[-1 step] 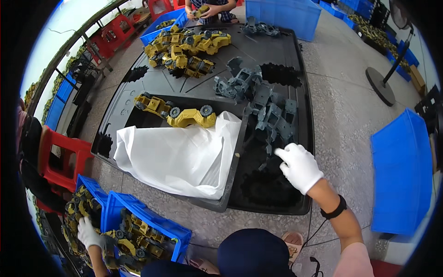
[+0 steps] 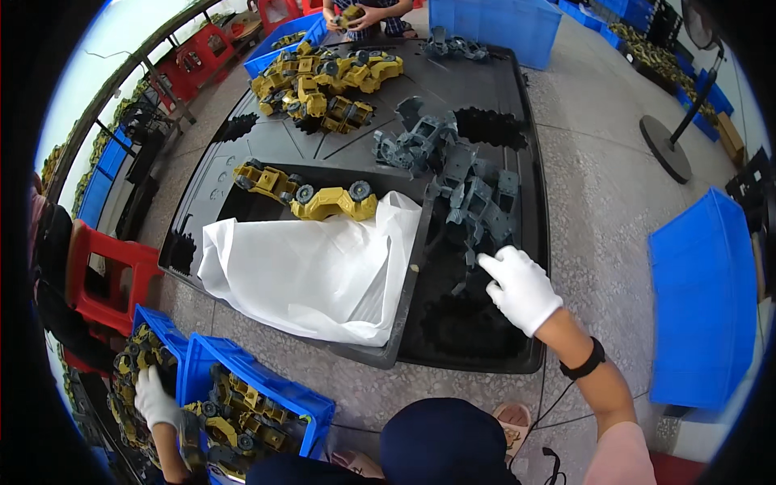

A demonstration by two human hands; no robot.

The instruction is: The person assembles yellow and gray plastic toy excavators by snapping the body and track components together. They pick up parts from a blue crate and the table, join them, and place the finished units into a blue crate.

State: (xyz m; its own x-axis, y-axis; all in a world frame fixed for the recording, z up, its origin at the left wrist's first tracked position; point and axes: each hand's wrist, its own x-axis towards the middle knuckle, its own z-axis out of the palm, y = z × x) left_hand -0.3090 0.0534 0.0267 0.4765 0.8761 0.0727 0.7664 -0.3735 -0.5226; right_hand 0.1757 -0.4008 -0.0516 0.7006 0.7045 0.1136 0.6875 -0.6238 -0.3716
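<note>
My right hand [image 2: 521, 291], in a white glove, hovers over the dark tabletop at the right. Its index finger and thumb are apart and nothing shows between them. Beside its fingertips lies a heap of grey plastic toy parts [image 2: 481, 206], with one small grey piece [image 2: 460, 288] near the thumb. My left hand [image 2: 155, 398], also gloved, is down at the lower left on a pile of yellow-and-grey toy trucks [image 2: 141, 347]. Its fingers look stretched out over the pile; their undersides are hidden.
A black tray [image 2: 411, 275] holds a white sheet [image 2: 303, 279] and two yellow toy trucks [image 2: 331, 202]. More trucks [image 2: 323, 81] are heaped at the far left of the table. A blue crate [image 2: 242, 364] of trucks stands beside my left arm. Across the table, another person's hands [image 2: 368, 18] hold a truck.
My left hand has shifted slightly upward over the pile of trucks. The right hand stays about where it was; the whole view has moved a little.
</note>
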